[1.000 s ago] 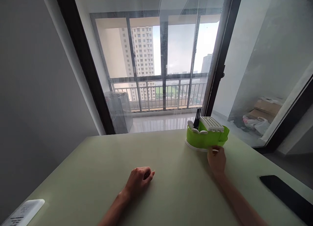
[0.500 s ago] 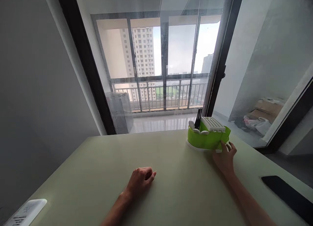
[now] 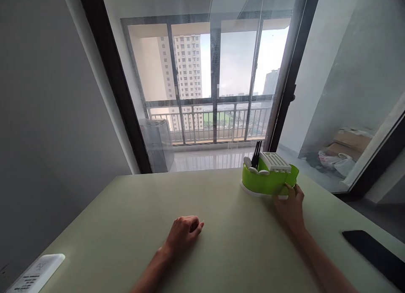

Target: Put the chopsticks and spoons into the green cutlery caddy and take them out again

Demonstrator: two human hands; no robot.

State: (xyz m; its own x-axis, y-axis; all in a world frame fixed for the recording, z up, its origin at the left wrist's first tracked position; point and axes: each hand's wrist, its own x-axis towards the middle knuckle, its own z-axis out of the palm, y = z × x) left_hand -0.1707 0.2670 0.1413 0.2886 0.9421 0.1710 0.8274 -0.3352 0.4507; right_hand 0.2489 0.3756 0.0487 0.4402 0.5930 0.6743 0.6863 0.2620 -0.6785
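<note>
My right hand (image 3: 290,206) is at the lower right end of a bright green caddy (image 3: 264,184) on a white base. Its fingers are curled against the caddy's front and right side, gripping it. A white slotted rack (image 3: 275,161) sits on top of the caddy. Black upright utensils (image 3: 256,155) stand behind several white spoon-like rounded ends (image 3: 253,170) along the left rim. My left hand (image 3: 185,231) rests on the table at centre, fingers curled into a loose fist with nothing visible in it.
The pale green tabletop (image 3: 152,208) reaches to a glass door (image 3: 202,158). At the near left corner lies a white item with dark print (image 3: 41,272). A flat black object (image 3: 373,250) lies near the right edge. Behind the glass are cardboard boxes (image 3: 354,141).
The green caddy and my right hand on it have shifted slightly left along the table. My left hand stays in place. The view has turned a little.
</note>
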